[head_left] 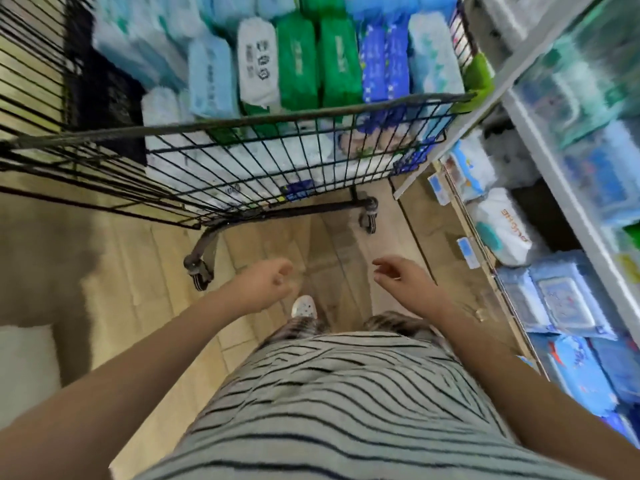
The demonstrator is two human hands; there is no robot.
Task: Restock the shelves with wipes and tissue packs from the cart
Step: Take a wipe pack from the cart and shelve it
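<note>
**Both hands empty in front of the loaded cart**

The left hand [273, 282] hung with its fingers loosely curled and gripped nothing. The right hand [401, 284] was just beside it, fingers relaxed and slightly spread, also holding nothing. The two hands were apart, with a white shoe [304, 304] showing on the floor [138, 306] below the gap between them. A striped shirt [329, 393] filled the view beneath the forearms.

Ahead of both hands stood the wire cart [277, 116], not touched by either. It was packed tight with goods standing on end. Beyond the left hand were a pale blue pack [209, 74] and a white pack [258, 60]. Two green packs [298, 60] stood next to those, roughly between the hands. Dark blue packs [381, 60] lay beyond the right hand. More pale packs pressed against the near wire wall.

To the outer side of the right hand ran the shelves [540, 140], near it but not touched. A white tissue pack [505, 226] lay on a lower level, and blue wipes packs [561, 296] lay nearer the right forearm. The upper levels were too blurred to make out.
</note>
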